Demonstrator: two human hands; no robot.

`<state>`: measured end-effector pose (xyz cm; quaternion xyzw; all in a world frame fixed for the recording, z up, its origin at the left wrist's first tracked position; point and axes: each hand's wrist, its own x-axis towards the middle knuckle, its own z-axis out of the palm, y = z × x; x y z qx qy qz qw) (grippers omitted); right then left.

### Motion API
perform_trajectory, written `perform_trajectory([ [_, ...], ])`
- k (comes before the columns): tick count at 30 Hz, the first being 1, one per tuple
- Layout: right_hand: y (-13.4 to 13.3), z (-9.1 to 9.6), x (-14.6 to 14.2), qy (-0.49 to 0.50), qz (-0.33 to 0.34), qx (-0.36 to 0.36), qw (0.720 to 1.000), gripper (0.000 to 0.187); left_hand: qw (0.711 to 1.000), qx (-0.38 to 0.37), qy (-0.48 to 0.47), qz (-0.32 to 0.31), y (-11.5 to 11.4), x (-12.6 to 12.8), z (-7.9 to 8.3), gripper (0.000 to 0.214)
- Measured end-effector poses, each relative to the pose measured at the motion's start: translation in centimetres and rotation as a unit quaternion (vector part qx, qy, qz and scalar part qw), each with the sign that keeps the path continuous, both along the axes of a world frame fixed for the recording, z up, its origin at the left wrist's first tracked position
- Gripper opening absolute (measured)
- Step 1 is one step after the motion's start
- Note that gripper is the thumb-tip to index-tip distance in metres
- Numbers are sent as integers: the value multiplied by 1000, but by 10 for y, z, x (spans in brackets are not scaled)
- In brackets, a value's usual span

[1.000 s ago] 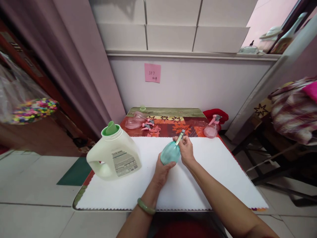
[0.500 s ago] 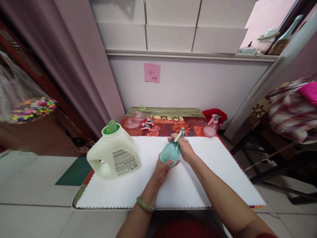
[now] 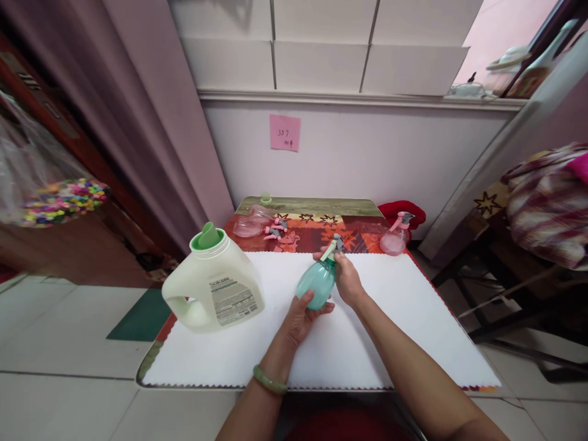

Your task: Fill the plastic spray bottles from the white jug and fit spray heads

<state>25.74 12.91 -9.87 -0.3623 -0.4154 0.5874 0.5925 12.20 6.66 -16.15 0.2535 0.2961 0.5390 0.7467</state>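
Observation:
A teal see-through spray bottle is tilted over the white mat, its pale green and grey trigger head pointing up and away. Around the bottle's lower body wraps my left hand, thumb on the near side. My right hand is closed about the neck, just under the trigger head; some of its fingers are hidden behind the bottle. To the left of my hands stands a large cream jug with a green spout and a printed label.
At the back left lie clear pink bottles and pink-grey spray heads. A pink spray bottle stands at the back right. A green cap sits near the far edge. White mat covers the table's front.
My left hand has shifted its grip, with the thumb now higher on the bottle and the fingers more spread beneath. The right hand stays at the neck. The view has shifted slightly.

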Motion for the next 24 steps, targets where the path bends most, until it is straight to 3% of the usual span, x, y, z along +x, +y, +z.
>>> perform_trajectory([
  [4, 4, 0, 4, -4, -2, 6, 1000, 38, 1000, 2, -11, 14, 1, 1, 0, 62],
  [9, 7, 0, 7, -29, -32, -4, 999, 45, 1000, 2, -8, 25, 0, 2, 1, 58],
  [16, 6, 4, -6, 10, -137, -78, 987, 51, 1000, 16, 3, 12, -2, 2, 1, 56],
  [20, -1, 10, -7, -42, -95, -84, 991, 39, 1000, 26, -3, -9, -2, 1, 0, 60],
  [24, -4, 16, -5, -49, -46, -76, 995, 40, 999, 30, -8, -23, -1, 0, 0, 62],
])
